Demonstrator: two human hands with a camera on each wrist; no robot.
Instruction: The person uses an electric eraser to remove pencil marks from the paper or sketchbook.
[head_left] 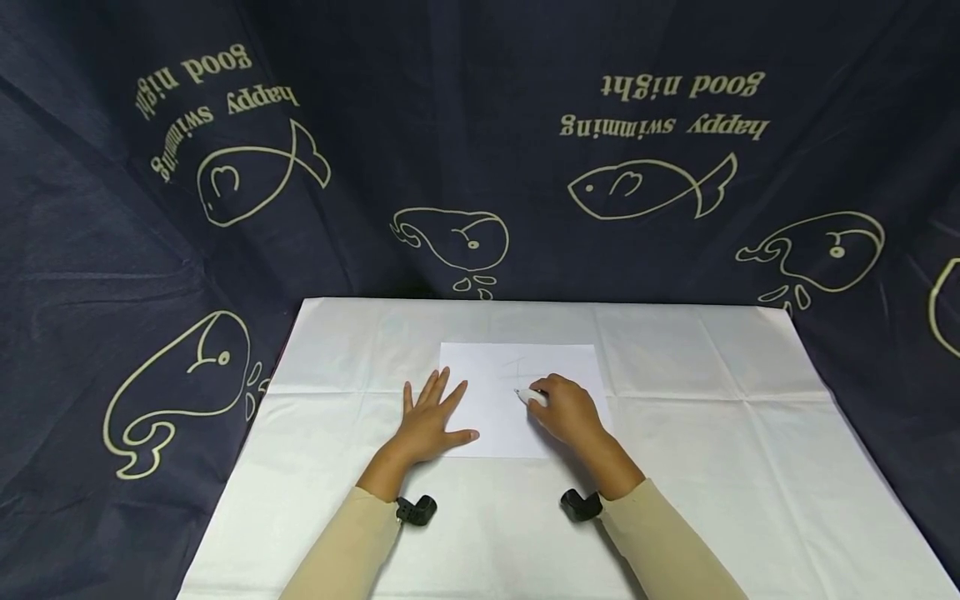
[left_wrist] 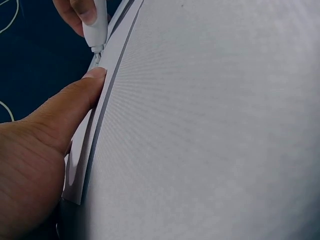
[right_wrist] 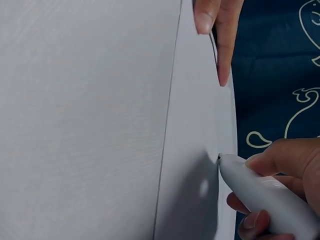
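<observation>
A white sheet of paper (head_left: 495, 421) lies on the cloth-covered table. My left hand (head_left: 427, 427) rests flat with spread fingers over the sheet's left edge, the thumb on its lower left part. In my right hand (head_left: 570, 414) I grip a thick white pen-shaped tool (right_wrist: 270, 200), its narrow tip at the paper near the middle. Faint thin lines (head_left: 517, 364) show on the sheet just above the tip. The left wrist view has the tool (left_wrist: 96, 30) beyond my left thumb (left_wrist: 75, 100). Its exact kind cannot be made out.
A white creased cloth (head_left: 712, 467) covers the table all around the paper. Behind it hangs a dark blue curtain (head_left: 465, 150) with fish and whale drawings. A black wrist camera (head_left: 417, 510) sits at my left cuff, another (head_left: 581, 505) at the right.
</observation>
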